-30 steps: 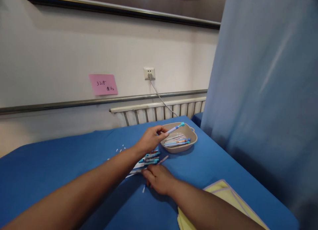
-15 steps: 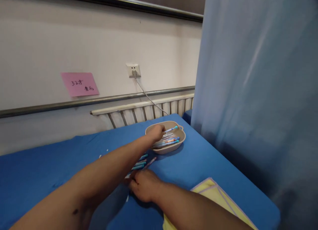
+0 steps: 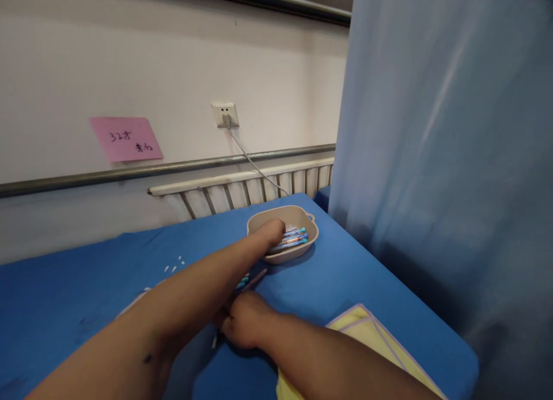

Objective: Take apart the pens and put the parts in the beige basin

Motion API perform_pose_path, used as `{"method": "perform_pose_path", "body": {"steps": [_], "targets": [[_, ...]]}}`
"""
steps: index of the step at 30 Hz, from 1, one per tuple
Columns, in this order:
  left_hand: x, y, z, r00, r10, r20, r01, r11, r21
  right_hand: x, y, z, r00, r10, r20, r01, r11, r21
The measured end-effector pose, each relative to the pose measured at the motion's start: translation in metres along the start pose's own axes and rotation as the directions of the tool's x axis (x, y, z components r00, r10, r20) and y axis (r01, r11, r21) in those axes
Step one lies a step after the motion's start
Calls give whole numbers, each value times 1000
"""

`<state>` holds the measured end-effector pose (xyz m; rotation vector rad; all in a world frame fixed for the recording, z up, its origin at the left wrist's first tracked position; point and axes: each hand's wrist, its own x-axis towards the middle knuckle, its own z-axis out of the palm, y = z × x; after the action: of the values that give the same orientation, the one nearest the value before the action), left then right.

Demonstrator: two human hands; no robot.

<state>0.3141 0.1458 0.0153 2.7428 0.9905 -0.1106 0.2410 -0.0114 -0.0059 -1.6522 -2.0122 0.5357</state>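
My left hand (image 3: 273, 231) reaches into a beige basket (image 3: 283, 257), its fingers closed at the end of a light-blue pen (image 3: 294, 232). Several pens with blue and turquoise ends lie side by side in the basket, partly behind that hand. Nearer to me, my right hand (image 3: 246, 319) is closed around a group of pens (image 3: 242, 282) low over the blue surface; its fingertips are mostly hidden. A pinkish pen (image 3: 258, 278) sticks out above its knuckles. My left forearm covers part of this group.
Small white pieces (image 3: 174, 269) are scattered on the blue cover (image 3: 341, 267), left of my left forearm. A folded yellow cloth (image 3: 367, 331) lies under my right forearm. Behind are a white rail (image 3: 233, 182) and a plugged-in cable (image 3: 254, 165). A blue curtain (image 3: 432, 129) hangs at right.
My left hand has lowered its pen from above the others down among them in the basket. The view has shifted slightly, and more white pieces show beside my left forearm.
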Motion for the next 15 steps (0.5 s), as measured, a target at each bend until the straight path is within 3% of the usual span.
{"method": "perform_pose_path", "body": {"steps": [4,8,12,15], "targets": [[-10,2,-8,997,39,-65,-44,997,-63,0,3,2,999,-22,-31,24,998,61],[-49,-11,-30,977,52,-206,-86,984,-158,-1,7,10,999,5,-35,4,968,250],[-130,-57,-44,931,-48,-362,-54,963,-265,-1,13,19,998,45,-48,-20,897,442],[-208,-104,-31,876,-219,-429,69,939,-338,0,16,22,991,73,-110,-10,874,487]]}}
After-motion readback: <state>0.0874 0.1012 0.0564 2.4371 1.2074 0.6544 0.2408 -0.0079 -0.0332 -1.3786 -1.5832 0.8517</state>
